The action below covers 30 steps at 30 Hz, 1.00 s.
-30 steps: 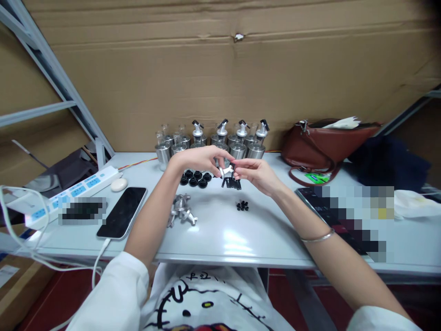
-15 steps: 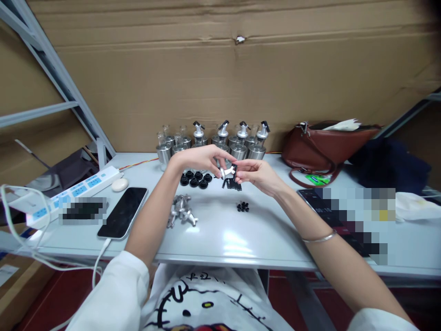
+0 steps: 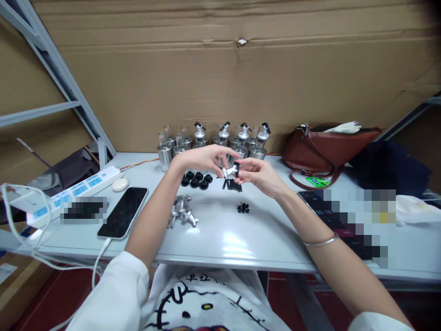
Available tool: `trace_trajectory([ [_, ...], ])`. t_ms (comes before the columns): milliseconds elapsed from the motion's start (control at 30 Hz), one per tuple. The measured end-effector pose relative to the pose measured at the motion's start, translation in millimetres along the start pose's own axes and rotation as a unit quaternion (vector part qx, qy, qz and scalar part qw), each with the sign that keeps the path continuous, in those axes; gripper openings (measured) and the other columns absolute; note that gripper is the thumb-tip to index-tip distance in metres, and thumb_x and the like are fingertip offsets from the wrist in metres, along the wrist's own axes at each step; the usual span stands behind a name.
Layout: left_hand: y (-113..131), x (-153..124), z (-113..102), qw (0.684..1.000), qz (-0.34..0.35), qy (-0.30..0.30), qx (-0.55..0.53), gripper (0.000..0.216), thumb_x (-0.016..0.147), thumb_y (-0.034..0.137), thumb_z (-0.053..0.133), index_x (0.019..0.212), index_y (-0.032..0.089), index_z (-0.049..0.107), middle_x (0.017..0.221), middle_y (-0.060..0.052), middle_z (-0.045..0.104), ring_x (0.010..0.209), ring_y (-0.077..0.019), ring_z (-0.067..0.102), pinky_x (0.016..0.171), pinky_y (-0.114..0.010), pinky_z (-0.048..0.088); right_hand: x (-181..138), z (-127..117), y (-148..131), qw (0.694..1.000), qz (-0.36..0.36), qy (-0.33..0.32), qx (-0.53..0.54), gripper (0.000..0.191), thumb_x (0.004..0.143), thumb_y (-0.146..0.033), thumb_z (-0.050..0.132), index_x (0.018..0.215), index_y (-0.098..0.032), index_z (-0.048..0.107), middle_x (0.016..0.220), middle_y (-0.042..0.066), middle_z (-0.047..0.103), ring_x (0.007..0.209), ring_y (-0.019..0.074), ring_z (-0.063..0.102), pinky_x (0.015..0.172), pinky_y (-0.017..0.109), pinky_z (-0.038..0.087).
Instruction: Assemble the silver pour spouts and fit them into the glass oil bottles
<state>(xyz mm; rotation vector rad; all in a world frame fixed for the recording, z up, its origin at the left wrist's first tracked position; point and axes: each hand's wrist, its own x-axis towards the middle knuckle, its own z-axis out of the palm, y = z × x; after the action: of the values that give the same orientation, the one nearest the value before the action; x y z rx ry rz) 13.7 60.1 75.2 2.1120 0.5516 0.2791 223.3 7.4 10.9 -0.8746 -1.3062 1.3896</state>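
Note:
Above the table, my left hand [image 3: 212, 159] pinches a silvery pour spout [image 3: 228, 172]. From the other side my right hand [image 3: 257, 174] grips a small black flap [image 3: 237, 168] at the spout's tip. Whether the flap is fixed to the spout I cannot tell. Under my hands lie several black strips [image 3: 234, 185], and left of them black stoppers [image 3: 195, 180] stand in rows. A heap of silvery spouts [image 3: 183, 211] sits beside my left forearm. Small black caps [image 3: 243, 208] form a cluster nearer to me.
Glass-and-steel bottles [image 3: 165, 154] line the back, some topped with spouts. At left are a power strip [image 3: 81, 188], a phone [image 3: 123, 214] on a cable and a white round case [image 3: 120, 185]. A brown bag [image 3: 320, 147] and a dark-screened device [image 3: 324, 211] occupy the right.
The view has shifted very slightly. Both hands stay together on the spout, and the black flap looks a little more upright at its tip.

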Motion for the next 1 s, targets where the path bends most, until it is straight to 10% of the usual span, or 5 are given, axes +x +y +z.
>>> trace_trajectory([
  [1000,2.1,-1.6,-2.7,1.0,-0.008,-0.027,0.011,0.059,0.07,0.013,0.07,0.125,0.023,0.052,0.09,-0.002,0.066,0.077,-0.0121,0.064,0.072,-0.026,0.047,-3.5,2.6,-0.4,0.999,0.031,-0.019,-0.003,0.046,0.051,-0.026,0.086,0.091,-0.018,0.065,0.067,0.002,0.073,0.061,0.0184,0.071,0.058,0.029,0.059],
])
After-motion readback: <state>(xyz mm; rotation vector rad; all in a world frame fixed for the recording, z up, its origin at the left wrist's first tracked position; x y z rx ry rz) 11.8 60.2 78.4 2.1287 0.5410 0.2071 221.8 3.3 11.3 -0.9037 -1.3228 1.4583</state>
